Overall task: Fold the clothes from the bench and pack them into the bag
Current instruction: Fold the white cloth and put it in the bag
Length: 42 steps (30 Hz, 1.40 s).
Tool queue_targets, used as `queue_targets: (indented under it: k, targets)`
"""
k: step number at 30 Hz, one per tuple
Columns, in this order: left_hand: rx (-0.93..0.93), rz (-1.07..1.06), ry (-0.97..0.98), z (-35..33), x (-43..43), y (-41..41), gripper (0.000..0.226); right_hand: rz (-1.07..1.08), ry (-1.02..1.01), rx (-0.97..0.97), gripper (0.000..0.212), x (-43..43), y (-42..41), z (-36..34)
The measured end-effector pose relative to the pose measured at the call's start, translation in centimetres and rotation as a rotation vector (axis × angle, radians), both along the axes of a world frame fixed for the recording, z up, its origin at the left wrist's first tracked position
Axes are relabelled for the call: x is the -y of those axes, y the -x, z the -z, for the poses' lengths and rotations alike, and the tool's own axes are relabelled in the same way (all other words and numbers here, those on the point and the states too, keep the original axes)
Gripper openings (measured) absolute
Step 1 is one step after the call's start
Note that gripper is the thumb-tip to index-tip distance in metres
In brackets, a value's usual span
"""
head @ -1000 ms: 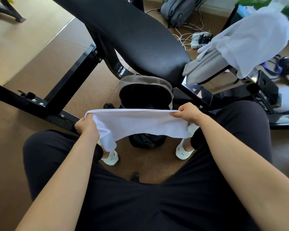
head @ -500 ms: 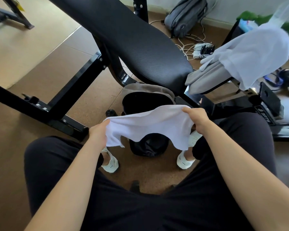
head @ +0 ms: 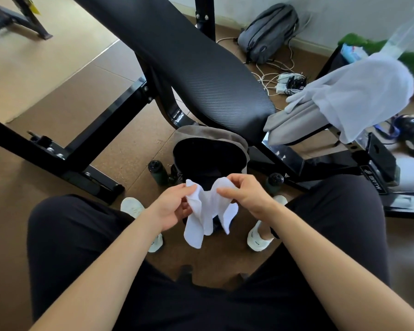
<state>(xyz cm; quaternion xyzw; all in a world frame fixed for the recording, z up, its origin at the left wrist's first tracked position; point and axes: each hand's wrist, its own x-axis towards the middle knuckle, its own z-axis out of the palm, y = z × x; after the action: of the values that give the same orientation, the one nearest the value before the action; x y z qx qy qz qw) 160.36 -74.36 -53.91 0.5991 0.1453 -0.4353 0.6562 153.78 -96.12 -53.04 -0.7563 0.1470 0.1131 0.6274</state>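
Observation:
A small white cloth (head: 207, 211) hangs doubled between my hands, just in front of the open grey bag (head: 210, 151) with its dark inside. My left hand (head: 175, 206) pinches the cloth's left end and my right hand (head: 246, 194) pinches the right end, the two ends close together. The bag stands on the floor under the black bench (head: 189, 65). A white garment (head: 358, 91) lies on a grey garment (head: 294, 123) at the bench's right end.
Two dark bottles (head: 158, 172) (head: 274, 182) stand at either side of the bag. A grey backpack (head: 268, 32) and a tangle of cables (head: 287, 80) lie by the far wall. The bench's black frame (head: 65, 149) crosses the floor at left. My white shoes flank the bag.
My hands have come together, bringing the two ends of the stretched white cloth toward each other so it now hangs doubled. The view has tilted slightly.

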Motion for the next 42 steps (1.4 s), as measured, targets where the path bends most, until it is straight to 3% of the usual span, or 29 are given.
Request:
queue_targets:
  k: [4, 7, 18, 33, 38, 42]
  targets:
    - [0.007, 0.050, 0.081, -0.6, 0.5, 0.6, 0.035, -0.004, 0.065, 0.045, 0.010, -1.3, 0.2, -0.1]
    - [0.025, 0.063, 0.137, -1.2, 0.7, 0.8, 0.032, -0.024, 0.075, 0.078, 0.006, -1.5, 0.2, -0.4]
    - [0.065, 0.016, 0.203, -1.4, 0.8, 0.8, 0.050, -0.062, 0.249, 0.216, 0.014, -2.4, 0.3, 0.0]
    - [-0.060, -0.100, 0.239, -1.5, 0.8, 0.8, 0.042, -0.154, 0.364, 0.360, 0.026, -3.9, 1.0, 0.6]
    - [-0.063, -0.085, 0.245, -1.2, 0.6, 0.8, 0.032, -0.174, 0.515, 0.393, 0.022, -4.3, 0.9, 0.8]
    - [-0.017, -0.062, 0.220, -1.0, 0.5, 0.4, 0.024, -0.166, 0.429, 0.377, 0.017, -3.9, 0.7, 0.7]
